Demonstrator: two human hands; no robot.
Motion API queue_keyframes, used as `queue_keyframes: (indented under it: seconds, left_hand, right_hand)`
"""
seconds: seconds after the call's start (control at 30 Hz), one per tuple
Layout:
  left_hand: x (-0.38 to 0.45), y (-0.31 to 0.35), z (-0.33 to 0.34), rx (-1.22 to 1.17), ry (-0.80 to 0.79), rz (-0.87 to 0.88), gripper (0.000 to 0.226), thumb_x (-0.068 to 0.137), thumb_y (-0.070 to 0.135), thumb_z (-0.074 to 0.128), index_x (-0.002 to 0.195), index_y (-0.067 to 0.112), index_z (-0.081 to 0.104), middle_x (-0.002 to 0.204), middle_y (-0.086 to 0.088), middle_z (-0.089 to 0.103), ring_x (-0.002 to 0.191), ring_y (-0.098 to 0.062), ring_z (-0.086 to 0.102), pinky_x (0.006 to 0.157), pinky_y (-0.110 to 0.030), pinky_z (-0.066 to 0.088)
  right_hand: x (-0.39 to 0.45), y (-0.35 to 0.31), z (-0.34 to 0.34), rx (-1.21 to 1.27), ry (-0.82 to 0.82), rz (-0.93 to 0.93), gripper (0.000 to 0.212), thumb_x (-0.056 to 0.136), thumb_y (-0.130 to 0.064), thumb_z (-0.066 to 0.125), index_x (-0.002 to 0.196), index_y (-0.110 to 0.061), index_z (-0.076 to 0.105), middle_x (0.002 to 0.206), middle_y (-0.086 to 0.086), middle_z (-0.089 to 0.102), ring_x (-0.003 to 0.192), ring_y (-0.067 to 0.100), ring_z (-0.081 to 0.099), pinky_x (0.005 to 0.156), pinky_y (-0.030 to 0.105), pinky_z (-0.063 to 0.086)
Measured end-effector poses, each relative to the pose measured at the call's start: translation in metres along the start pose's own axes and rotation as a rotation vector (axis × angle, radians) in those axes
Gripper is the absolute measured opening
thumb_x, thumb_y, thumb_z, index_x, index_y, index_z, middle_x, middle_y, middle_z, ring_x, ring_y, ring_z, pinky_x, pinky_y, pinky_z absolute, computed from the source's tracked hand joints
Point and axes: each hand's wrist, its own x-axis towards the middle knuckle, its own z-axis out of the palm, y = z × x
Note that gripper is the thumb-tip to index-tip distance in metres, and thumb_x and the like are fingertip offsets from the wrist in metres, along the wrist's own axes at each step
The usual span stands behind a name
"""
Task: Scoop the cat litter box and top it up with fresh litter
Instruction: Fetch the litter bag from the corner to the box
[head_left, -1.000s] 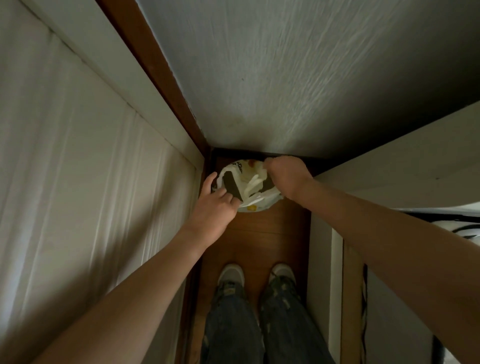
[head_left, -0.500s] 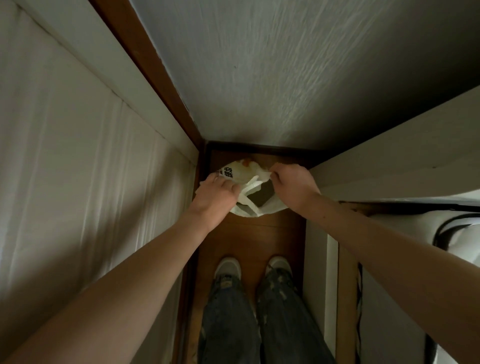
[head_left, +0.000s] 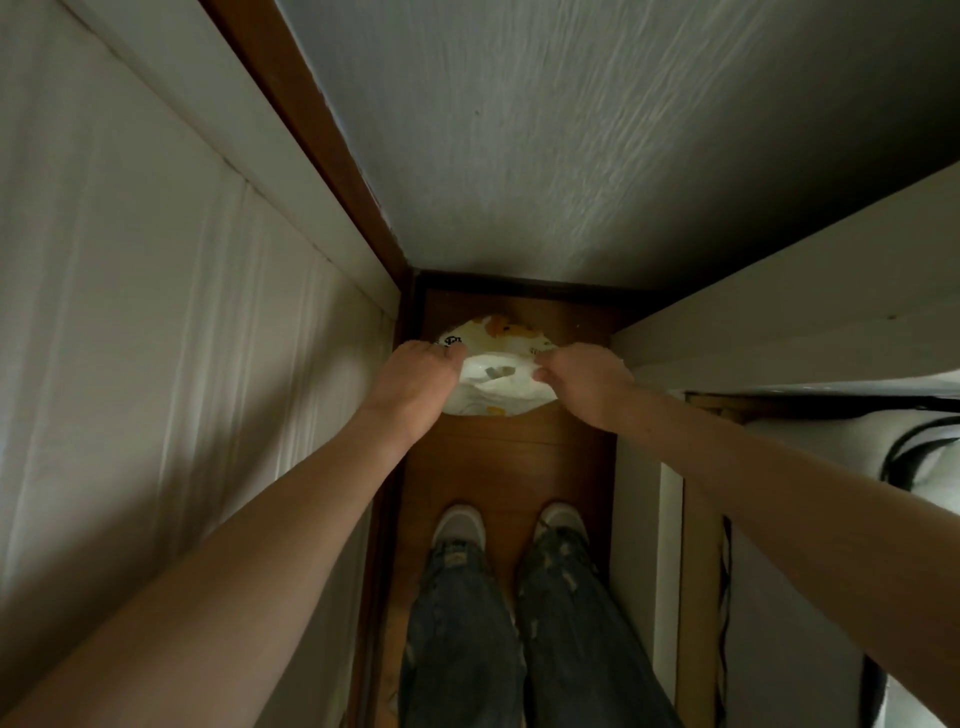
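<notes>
The bag (head_left: 498, 387), white plastic with yellow print, hangs above the wood floor (head_left: 506, 467) in a narrow gap between walls, stretched between both hands. The left hand (head_left: 415, 382) pinches its left edge with curled fingers, and the right hand (head_left: 584, 382) pinches its right edge likewise. Its mouth is pulled nearly closed. Two shoes (head_left: 460, 525) stand below.

A white printed plastic bag (head_left: 496, 382) sits on the brown wooden floor (head_left: 506, 467) ahead of the person's grey-toed shoes (head_left: 460, 522); the left hand (head_left: 415, 382) grips its left edge, the right hand (head_left: 584, 376) its right edge; a grey textured wall (head_left: 571, 156) stands behind the bag; a white panelled door (head_left: 156, 312) lies to its left.
</notes>
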Motion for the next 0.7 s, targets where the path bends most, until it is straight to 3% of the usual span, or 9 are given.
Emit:
queue_keyframes:
  seconds: [0.07, 0.17, 0.23, 0.37, 0.47, 0.57, 0.63, 0.7]
  left_hand:
    - [0.001, -0.002, 0.001, -0.075, -0.01, -0.056, 0.022, 0.099, 0.006, 0.047, 0.119, 0.009, 0.055, 0.094, -0.006, 0.065, 0.081, -0.02, 0.062, 0.062, -0.027, 0.04]
    - [0.011, -0.013, 0.005, -0.201, -0.108, -0.077, 0.023, 0.105, 0.017, 0.041, 0.117, 0.008, 0.059, 0.096, -0.009, 0.065, 0.087, -0.026, 0.064, 0.065, -0.03, 0.042]
    - [0.023, -0.022, 0.007, -0.283, -0.166, -0.101, 0.034, 0.106, 0.03, 0.036, 0.102, 0.009, 0.062, 0.084, -0.007, 0.063, 0.079, -0.025, 0.062, 0.067, -0.033, 0.044]
    - [0.046, -0.033, 0.017, -0.269, -0.275, -0.131, 0.047, 0.103, 0.045, 0.035, 0.09, 0.012, 0.065, 0.072, -0.001, 0.056, 0.07, -0.02, 0.057, 0.063, -0.032, 0.04]
    - [0.054, -0.035, 0.023, -0.239, -0.312, -0.12, 0.046, 0.102, 0.045, 0.036, 0.093, 0.012, 0.067, 0.075, -0.002, 0.058, 0.074, -0.02, 0.057, 0.067, -0.034, 0.042]
    - [0.056, -0.04, 0.025, -0.251, -0.354, -0.118, 0.047, 0.102, 0.046, 0.037, 0.094, 0.012, 0.068, 0.082, -0.005, 0.063, 0.08, -0.022, 0.061, 0.074, -0.036, 0.047]
    - [0.058, -0.04, 0.024, -0.211, -0.344, -0.097, 0.047, 0.102, 0.046, 0.037, 0.087, 0.011, 0.065, 0.075, -0.001, 0.058, 0.08, -0.023, 0.061, 0.073, -0.036, 0.046]
    - [0.06, -0.039, 0.024, -0.179, -0.341, -0.065, 0.045, 0.102, 0.045, 0.037, 0.086, 0.012, 0.062, 0.07, 0.001, 0.051, 0.081, -0.024, 0.061, 0.071, -0.035, 0.044]
  right_hand:
    - [0.007, 0.004, -0.004, 0.065, -0.06, 0.009, 0.039, 0.104, -0.032, 0.033, 0.122, -0.01, 0.059, 0.105, 0.009, 0.061, 0.1, 0.022, 0.057, 0.079, 0.027, 0.038]
    - [0.022, 0.01, -0.002, 0.058, -0.131, 0.031, 0.044, 0.104, -0.036, 0.031, 0.13, -0.01, 0.055, 0.122, 0.012, 0.059, 0.113, 0.026, 0.053, 0.093, 0.032, 0.037]
    - [0.032, 0.014, 0.003, 0.076, -0.138, 0.055, 0.044, 0.104, -0.036, 0.031, 0.131, -0.011, 0.054, 0.127, 0.013, 0.058, 0.117, 0.027, 0.052, 0.098, 0.034, 0.038]
    - [0.047, 0.018, 0.018, 0.117, -0.127, 0.072, 0.041, 0.102, -0.038, 0.035, 0.129, -0.012, 0.052, 0.125, 0.011, 0.058, 0.112, 0.025, 0.054, 0.092, 0.034, 0.043]
    - [0.044, 0.013, 0.022, -0.014, -0.016, 0.014, 0.039, 0.099, -0.04, 0.039, 0.126, -0.013, 0.049, 0.121, 0.01, 0.056, 0.106, 0.025, 0.053, 0.085, 0.035, 0.042]
    - [0.027, 0.002, 0.029, -0.3, 0.208, -0.117, 0.053, 0.095, -0.049, 0.032, 0.128, -0.009, 0.047, 0.124, 0.014, 0.051, 0.113, 0.029, 0.047, 0.098, 0.041, 0.036]
    - [0.016, -0.01, 0.039, -0.389, 0.204, -0.187, 0.075, 0.091, -0.059, 0.03, 0.143, -0.006, 0.034, 0.14, 0.021, 0.043, 0.129, 0.036, 0.038, 0.113, 0.047, 0.022]
    - [0.016, -0.016, 0.053, -0.477, 0.112, -0.19, 0.091, 0.09, -0.059, 0.042, 0.151, -0.002, 0.007, 0.154, 0.025, 0.02, 0.143, 0.038, 0.018, 0.119, 0.049, 0.007]
